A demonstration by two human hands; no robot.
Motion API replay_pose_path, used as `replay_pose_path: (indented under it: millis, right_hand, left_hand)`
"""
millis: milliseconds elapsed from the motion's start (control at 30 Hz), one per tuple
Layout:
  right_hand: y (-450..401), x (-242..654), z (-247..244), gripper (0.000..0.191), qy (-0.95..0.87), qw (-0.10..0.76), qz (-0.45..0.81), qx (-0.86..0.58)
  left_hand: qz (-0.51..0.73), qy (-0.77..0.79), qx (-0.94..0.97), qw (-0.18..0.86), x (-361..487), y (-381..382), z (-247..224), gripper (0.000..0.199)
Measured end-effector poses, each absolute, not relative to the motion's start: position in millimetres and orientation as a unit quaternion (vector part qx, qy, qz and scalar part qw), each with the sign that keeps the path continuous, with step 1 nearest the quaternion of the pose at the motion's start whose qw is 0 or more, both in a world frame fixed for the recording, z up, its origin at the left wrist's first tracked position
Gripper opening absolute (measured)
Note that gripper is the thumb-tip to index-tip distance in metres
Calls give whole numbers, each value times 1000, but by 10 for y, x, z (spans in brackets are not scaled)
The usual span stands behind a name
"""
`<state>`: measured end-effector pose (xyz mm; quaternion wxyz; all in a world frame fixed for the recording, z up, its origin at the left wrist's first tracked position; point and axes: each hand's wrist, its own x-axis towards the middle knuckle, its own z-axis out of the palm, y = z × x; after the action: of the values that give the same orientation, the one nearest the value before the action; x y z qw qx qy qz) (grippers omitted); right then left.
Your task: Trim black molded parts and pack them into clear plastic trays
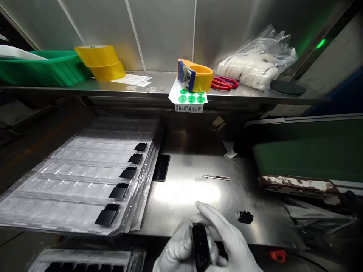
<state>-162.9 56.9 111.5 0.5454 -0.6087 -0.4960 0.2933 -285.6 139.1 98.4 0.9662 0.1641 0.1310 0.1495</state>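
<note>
Hands in white gloves are close together at the bottom, left hand (177, 251) and right hand (227, 236) both gripping one small black part (200, 247). Its long side points up and away from the person. The clear tray (79, 181) with black parts lies off to the left, nearer the left hand.

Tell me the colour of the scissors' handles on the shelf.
Red scissors, seen in the head view.

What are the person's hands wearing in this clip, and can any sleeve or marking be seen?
Both hands wear thin, smooth white gloves that fit closely over the fingers. The left hand and right hand show no printing, logos or stains on the gloves. The frame cuts off at the wrists, so no sleeves, cuffs or watch are visible.
</note>
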Motion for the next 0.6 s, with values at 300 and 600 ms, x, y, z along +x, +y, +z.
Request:
replay_pose_path:
  millis: [300, 600]
  right_hand:
    - [650, -1601, 1237, 91, -536, 556, 301, -559]
    - [668, -1596, 1231, 94, -530, 559, 294, -566]
  left_hand:
    - [169, 49, 103, 979, -2828, 1283, 930, 39]
    - [124, 2, 96, 988, -2748, 1356, 833, 41]
